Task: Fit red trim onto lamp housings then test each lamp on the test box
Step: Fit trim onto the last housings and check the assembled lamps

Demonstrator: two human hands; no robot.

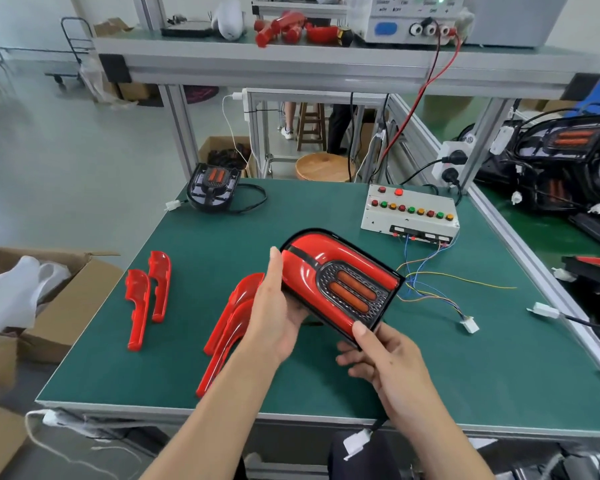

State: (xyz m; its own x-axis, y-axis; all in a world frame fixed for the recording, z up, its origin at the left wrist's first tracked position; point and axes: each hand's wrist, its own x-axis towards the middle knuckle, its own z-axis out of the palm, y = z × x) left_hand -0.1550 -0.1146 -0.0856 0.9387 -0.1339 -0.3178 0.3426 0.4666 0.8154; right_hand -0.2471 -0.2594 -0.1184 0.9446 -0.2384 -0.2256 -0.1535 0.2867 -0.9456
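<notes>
I hold a lamp housing [340, 282] above the green table [222, 237], its red trim fitted round a dark grille with two orange strips. My left hand [278, 306] grips its left edge, thumb on top. My right hand [378, 355] grips its near right corner, thumb on the trim. Loose red trim pieces [232, 323] lie stacked under my left wrist, and two more trim pieces [149, 296] lie further left. A bare black housing [213, 188] with its cable sits at the table's far left corner. The grey test box [409, 213] with coloured buttons stands at the far right.
Thin coloured wires [430, 282] run from the test box to a white connector [470, 324]. A cardboard box [49, 296] with white wrapping stands left of the table. More lamp housings [561, 161] pile up on the right bench. A power supply [406, 19] sits on the upper shelf.
</notes>
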